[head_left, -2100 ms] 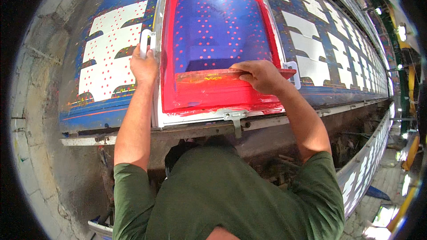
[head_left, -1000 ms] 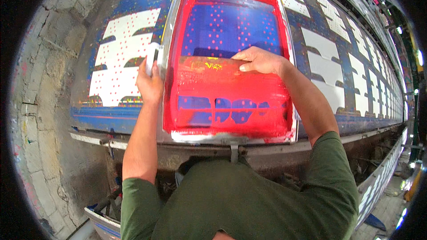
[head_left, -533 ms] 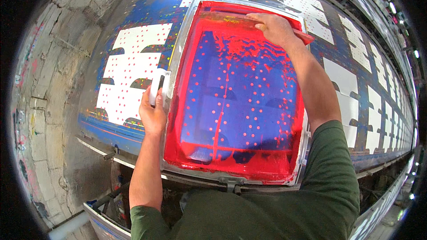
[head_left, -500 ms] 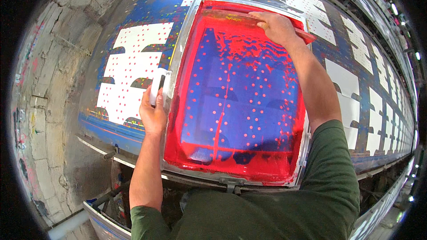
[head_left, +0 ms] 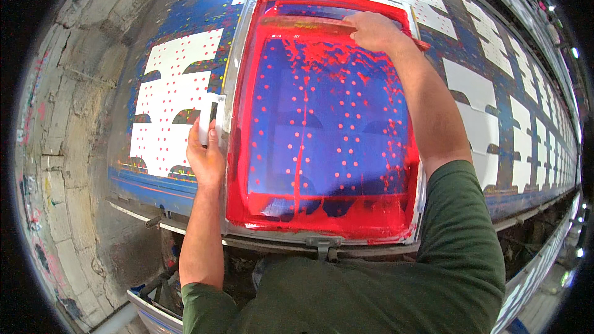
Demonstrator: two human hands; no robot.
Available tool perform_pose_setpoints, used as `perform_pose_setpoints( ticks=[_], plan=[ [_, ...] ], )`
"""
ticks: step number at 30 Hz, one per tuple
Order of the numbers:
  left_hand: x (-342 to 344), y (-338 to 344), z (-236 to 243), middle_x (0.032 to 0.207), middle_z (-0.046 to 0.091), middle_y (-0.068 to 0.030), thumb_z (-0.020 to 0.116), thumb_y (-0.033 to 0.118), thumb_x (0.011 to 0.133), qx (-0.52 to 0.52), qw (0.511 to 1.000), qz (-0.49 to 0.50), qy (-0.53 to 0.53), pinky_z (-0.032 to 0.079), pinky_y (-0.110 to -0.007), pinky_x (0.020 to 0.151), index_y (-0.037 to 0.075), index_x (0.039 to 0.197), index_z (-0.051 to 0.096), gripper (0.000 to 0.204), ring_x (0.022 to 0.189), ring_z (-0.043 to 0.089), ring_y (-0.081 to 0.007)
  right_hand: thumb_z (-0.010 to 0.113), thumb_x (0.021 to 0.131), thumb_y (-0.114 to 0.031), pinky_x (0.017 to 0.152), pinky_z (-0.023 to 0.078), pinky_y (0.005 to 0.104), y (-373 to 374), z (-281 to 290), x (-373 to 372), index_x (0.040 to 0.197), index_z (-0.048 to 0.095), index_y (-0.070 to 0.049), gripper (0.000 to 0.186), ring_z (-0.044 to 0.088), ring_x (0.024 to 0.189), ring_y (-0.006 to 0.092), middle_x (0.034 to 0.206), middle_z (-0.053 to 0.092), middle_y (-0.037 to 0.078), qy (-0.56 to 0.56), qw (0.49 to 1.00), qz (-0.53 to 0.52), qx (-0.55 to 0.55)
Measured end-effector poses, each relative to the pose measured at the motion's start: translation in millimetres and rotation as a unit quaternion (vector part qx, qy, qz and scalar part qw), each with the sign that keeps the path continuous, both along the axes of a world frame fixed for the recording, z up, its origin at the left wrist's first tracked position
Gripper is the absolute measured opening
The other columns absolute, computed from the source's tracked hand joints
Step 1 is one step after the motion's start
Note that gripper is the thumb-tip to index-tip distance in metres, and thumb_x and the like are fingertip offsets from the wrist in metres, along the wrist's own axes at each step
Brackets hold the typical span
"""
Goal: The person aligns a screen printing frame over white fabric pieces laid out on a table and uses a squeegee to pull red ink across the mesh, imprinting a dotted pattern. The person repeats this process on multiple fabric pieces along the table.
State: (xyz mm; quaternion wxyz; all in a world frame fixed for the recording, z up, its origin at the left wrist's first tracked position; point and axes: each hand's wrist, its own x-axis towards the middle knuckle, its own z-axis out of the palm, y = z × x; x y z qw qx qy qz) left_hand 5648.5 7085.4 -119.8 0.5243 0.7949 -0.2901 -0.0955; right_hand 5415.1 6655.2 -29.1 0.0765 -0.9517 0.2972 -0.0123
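A framed printing screen (head_left: 231, 142) lies in front of me, its blue mesh (head_left: 322, 167) dotted in rows and bordered with wet red ink. My left hand (head_left: 206, 151) is closed round the white handle (head_left: 212, 120) on the frame's left side. Near the far end of the screen, my right hand (head_left: 376, 32) grips a long ink-covered squeegee (head_left: 303, 23) that spans the frame crosswise. Streaks of red ink (head_left: 322, 55) lie on the mesh just on the near side of the squeegee. Cut-out shapes show dimly through the mesh.
To the left lies a white cut-out sheet with red dots (head_left: 176, 99) on the ink-stained table (head_left: 167, 190). A plain white sheet (head_left: 473, 117) is to the right, with rows of further sheets beyond. A block wall (head_left: 68, 142) borders the left side.
The squeegee in my right hand has moved a little nearer to me over the mesh, leaving a blue strip behind it. The ink streaks have shrunk. My left hand stays on the handle.
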Motion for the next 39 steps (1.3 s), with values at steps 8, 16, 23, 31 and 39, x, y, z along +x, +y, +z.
perform_pose_setpoints(
  ticks=[8, 16, 23, 31, 39],
  plan=[
    [5.4, -2.5, -12.5, 0.133, 0.075, -0.0243, 0.055, 0.009, 0.114, -0.066, 0.997, -0.021, -0.03, 0.054, -0.039, 0.108, -0.012, 0.154, 0.053, 0.045, 0.121, 0.072, -0.0257, 0.069, 0.091, -0.018, 0.093, 0.06, 0.0604, 152.2, 9.2, -58.0, 0.121, 0.076, -0.013, 0.031, 0.076, 0.109, 0.0447, 0.11, 0.08, 0.021, 0.047, 0.998, 0.004, 0.036],
    [11.7, -0.1, -19.3, 0.135, 0.074, -0.0288, 0.055, 0.012, 0.113, -0.072, 0.994, -0.042, -0.065, 0.056, -0.045, 0.109, -0.01, 0.154, 0.055, 0.046, 0.126, 0.074, -0.0368, 0.075, 0.092, -0.009, 0.089, 0.061, 0.0535, 332.3, 3.0, -121.3, 0.128, 0.075, -0.009, 0.036, 0.075, 0.105, 0.0415, 0.113, 0.077, 0.017, 0.003, 0.998, 0.014, 0.061],
    [13.7, -3.1, -18.8, 0.134, 0.073, -0.0316, 0.065, 0.016, 0.108, -0.036, 0.992, -0.008, -0.124, 0.056, -0.05, 0.107, -0.008, 0.149, 0.061, 0.048, 0.123, 0.073, -0.0468, 0.071, 0.091, -0.01, 0.09, 0.059, 0.0481, 434.0, -9.0, -146.7, 0.125, 0.078, -0.015, 0.034, 0.075, 0.107, 0.0315, 0.116, 0.077, 0.009, -0.047, 0.998, -0.009, -0.037],
    [10.2, 2.1, -10.8, 0.13, 0.075, -0.0306, 0.066, 0.012, 0.106, -0.035, 0.995, -0.013, -0.097, 0.057, -0.049, 0.105, -0.007, 0.147, 0.061, 0.045, 0.121, 0.074, -0.0453, 0.072, 0.096, -0.017, 0.098, 0.058, 0.0522, 385.3, 13.8, -142.9, 0.128, 0.077, -0.016, 0.033, 0.074, 0.116, 0.0387, 0.125, 0.077, 0.013, 0.028, 0.987, -0.032, 0.157],
    [8.5, 3.1, -5.8, 0.134, 0.073, -0.0299, 0.064, 0.004, 0.106, -0.039, 0.997, -0.033, -0.065, 0.055, -0.046, 0.111, -0.011, 0.15, 0.058, 0.046, 0.129, 0.072, -0.0381, 0.073, 0.097, -0.016, 0.101, 0.058, 0.0519, 219.8, 16.2, -95.2, 0.134, 0.074, -0.008, 0.038, 0.072, 0.12, 0.0419, 0.128, 0.076, 0.019, -0.026, 0.998, 0.012, 0.053]
  ],
)
